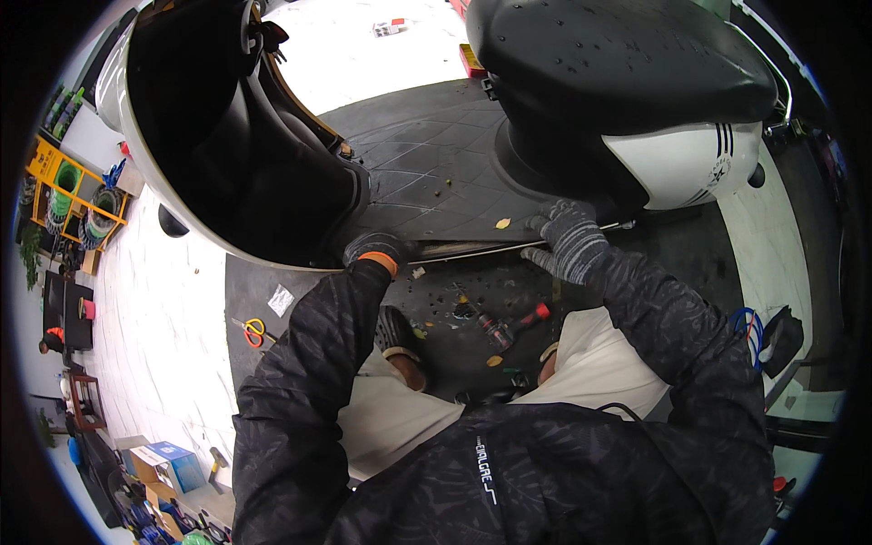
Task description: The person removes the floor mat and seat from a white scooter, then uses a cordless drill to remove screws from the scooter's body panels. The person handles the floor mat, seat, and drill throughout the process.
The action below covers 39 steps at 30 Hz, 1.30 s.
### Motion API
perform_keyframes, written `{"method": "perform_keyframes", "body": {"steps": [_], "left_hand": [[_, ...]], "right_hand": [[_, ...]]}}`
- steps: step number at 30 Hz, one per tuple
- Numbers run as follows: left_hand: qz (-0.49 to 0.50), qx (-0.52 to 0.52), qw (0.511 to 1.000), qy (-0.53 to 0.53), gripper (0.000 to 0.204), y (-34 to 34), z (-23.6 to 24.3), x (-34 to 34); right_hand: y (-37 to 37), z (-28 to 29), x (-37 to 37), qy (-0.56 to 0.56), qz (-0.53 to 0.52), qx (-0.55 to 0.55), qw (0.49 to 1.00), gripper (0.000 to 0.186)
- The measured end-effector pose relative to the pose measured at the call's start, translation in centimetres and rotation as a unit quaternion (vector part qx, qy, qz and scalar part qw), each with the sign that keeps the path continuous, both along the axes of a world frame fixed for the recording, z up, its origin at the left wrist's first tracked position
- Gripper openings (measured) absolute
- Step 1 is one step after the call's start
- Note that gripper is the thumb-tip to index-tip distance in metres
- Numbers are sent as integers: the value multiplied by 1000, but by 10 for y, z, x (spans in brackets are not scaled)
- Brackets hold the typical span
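A scooter's dark floorboard [427, 186] stretches between its front leg shield [227, 173] and the black seat [627, 59]. Along its near edge runs a thin side trim strip [486, 252], with a narrow gap above part of it. My left hand [377, 245], in a grey knit glove, is closed at the strip's left end, its fingertips partly hidden. Farther right, my right hand [572, 241] wears a striped grey glove. Its fingers lie spread over the floorboard edge, thumb apart, touching near the strip.
A cordless power tool [498, 332] with a red end lies on the dark mat between my feet, among scattered debris and leaves. Orange-handled scissors [253, 331] and a small plastic bag [280, 299] lie left. A yellow rack [77, 191] and an open carton [145, 463] stand farther left.
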<state>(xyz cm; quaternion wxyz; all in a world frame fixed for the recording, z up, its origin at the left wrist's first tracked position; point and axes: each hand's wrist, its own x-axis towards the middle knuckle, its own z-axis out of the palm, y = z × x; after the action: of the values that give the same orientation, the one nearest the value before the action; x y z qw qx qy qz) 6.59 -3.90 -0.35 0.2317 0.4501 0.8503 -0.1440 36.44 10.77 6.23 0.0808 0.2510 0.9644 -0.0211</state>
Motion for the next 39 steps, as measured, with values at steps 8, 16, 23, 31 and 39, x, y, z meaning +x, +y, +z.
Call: {"method": "perform_keyframes", "body": {"steps": [8, 16, 23, 31, 39], "left_hand": [[79, 177, 966, -171, 60, -11, -82, -41], [379, 402, 782, -289, 66, -12, -56, -66], [463, 412, 703, -349, 65, -2, -79, -82], [59, 373, 925, -22, 43, -7, -19, -43], [-9, 197, 978, 71, 37, 7, 1, 4]], "right_hand": [[42, -67, -9, 58, -10, 51, 997, 52], [53, -64, -27, 134, -63, 25, 989, 22], [49, -58, -35, 124, -104, -13, 987, 25], [53, -52, -22, 26, -33, -35, 998, 39], [33, -33, -28, -85, -154, -21, 984, 74]]}}
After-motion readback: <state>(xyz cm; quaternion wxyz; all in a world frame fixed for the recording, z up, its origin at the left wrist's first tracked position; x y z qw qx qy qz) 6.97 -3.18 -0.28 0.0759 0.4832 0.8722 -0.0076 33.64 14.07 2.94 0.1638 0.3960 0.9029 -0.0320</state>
